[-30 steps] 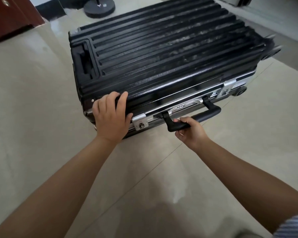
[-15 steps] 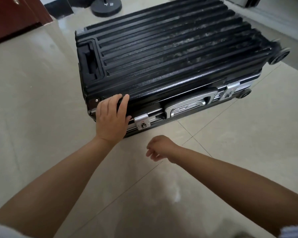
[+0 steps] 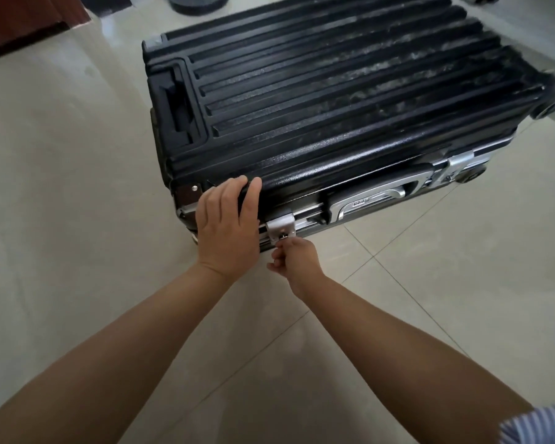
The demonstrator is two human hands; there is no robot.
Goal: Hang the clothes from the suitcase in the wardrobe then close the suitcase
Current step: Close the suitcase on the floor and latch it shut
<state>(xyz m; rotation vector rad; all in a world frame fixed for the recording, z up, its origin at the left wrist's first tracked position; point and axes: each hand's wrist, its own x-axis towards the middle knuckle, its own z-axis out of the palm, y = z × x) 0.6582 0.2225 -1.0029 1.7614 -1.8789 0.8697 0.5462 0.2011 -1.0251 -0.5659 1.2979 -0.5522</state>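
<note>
Right hand [image 3: 297,257] fingertips hidden at latch [image 3: 280,227]

The floor [image 3: 77,219] is laid with large, pale beige glossy tiles, split by thin grout lines that run diagonally across the view. Soft daylight reflects off the tiles in hazy patches, brightest toward the upper left. In the top left corner stands a piece of dark reddish-brown wooden furniture [image 3: 23,24]. At the top edge a dark, round base [image 3: 196,3] rests on the tiles.
</note>
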